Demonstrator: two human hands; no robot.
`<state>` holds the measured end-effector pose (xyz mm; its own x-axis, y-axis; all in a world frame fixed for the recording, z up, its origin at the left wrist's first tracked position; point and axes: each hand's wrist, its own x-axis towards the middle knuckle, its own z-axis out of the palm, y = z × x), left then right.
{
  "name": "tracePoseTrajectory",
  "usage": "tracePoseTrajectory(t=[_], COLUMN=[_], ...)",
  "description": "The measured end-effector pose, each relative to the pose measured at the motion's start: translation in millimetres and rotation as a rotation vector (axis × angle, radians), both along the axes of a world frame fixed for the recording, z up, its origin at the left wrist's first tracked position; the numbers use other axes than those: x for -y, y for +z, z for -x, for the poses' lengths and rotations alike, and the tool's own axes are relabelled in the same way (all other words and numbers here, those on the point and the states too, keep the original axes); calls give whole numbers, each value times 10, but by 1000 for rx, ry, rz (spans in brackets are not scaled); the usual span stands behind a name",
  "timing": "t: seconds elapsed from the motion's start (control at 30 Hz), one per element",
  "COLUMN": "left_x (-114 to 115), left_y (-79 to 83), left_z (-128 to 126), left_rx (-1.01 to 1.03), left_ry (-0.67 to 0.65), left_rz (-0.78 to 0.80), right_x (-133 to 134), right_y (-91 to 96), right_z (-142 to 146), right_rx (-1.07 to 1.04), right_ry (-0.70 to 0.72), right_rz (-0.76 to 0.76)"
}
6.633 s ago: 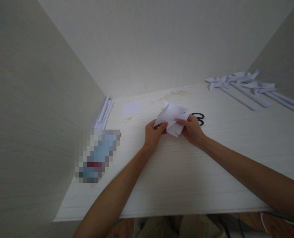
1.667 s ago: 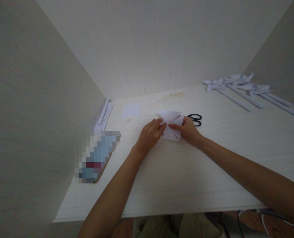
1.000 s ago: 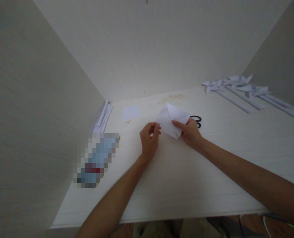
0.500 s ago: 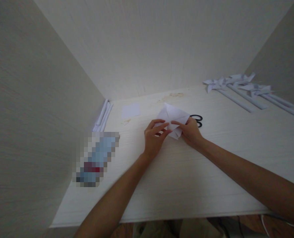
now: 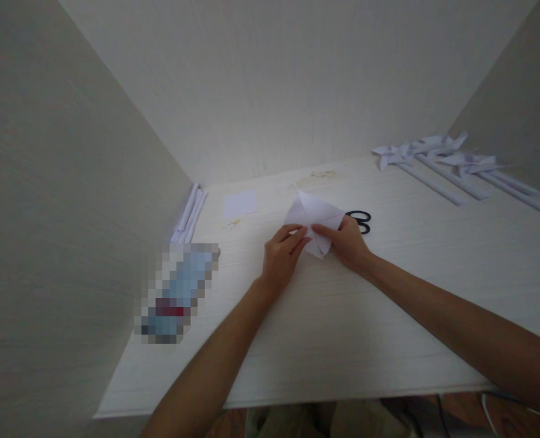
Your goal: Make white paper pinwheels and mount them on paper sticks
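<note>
Both hands are on a white sheet of paper (image 5: 314, 208) with cuts or creases running toward its middle, held over the table. My left hand (image 5: 283, 252) pinches the paper's left lower edge with thumb and fingers. From the other side my right hand (image 5: 348, 241) grips it, the thumb pressed near the centre and the fingers hidden behind. Just right of the paper lie scissors (image 5: 362, 220); only their black handles show, the rest hidden by the paper and hand.
At the back right lie several paper pinwheels (image 5: 468, 163) with rolled sticks. A square of paper (image 5: 239, 205) lies left of centre, near rolled paper sticks (image 5: 191, 213) by the left wall. A blurred-out item (image 5: 181, 292) rests at the left. The table's front edge (image 5: 343, 398) is close below.
The paper has shifted slightly left and its lower part looks flatter. My left fingers have drawn closer together on its edge; my right hand keeps its hold.
</note>
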<state>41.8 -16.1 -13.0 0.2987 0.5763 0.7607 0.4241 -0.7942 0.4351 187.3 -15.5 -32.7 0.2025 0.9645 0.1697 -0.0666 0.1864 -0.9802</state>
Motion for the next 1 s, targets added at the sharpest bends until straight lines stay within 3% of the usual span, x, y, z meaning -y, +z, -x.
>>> tracePoseTrajectory(t=[0.23, 0.53, 1.0], left_x=[-32, -44, 69], left_y=[-41, -66, 37], left_z=[1, -16, -36], left_rx=[-53, -91, 130], left_ry=[78, 126, -12], left_rz=[80, 52, 117], right_x=[23, 50, 41], right_y=[49, 87, 53], right_z=[-3, 27, 13], right_rx=[52, 104, -8], right_ry=[18, -13, -24], right_rz=[-5, 5, 4])
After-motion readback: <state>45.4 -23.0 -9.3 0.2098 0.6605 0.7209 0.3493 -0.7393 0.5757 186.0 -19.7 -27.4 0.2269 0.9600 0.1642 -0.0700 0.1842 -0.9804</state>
